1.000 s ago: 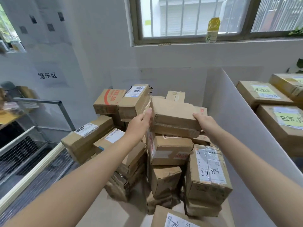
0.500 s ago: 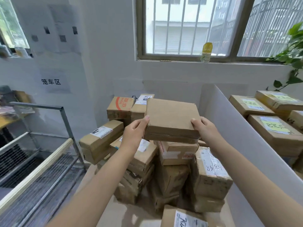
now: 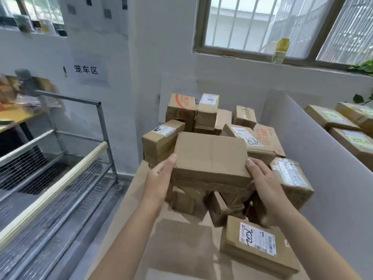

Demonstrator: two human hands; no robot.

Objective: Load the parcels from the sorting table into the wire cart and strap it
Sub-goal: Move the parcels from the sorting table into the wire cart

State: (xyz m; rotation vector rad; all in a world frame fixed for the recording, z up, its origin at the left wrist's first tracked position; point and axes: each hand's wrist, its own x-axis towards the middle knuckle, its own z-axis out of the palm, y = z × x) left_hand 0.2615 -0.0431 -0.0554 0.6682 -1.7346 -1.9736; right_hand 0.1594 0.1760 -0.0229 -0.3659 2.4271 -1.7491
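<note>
A plain brown cardboard parcel (image 3: 210,156) is lifted above the pile of parcels (image 3: 252,138) on the sorting table (image 3: 141,229). My left hand (image 3: 159,176) grips its left side and my right hand (image 3: 262,176) grips its right side, thumbs on the top edge. The wire cart (image 3: 66,178) stands to the left of the table, with a grey metal frame, mesh walls and a pale wooden rail. A labelled parcel marked 7022 (image 3: 256,241) lies on the table near me at the right.
A white divider panel (image 3: 323,158) runs along the table's right side, with more labelled boxes (image 3: 351,126) beyond it. A wall with a window and a yellow bottle (image 3: 280,48) stands behind the pile. A yellow table (image 3: 12,118) is at far left.
Both hands have lifted the plain parcel off the stack and drawn it toward me and lower. My view has swung left, showing more of the wire cart.
</note>
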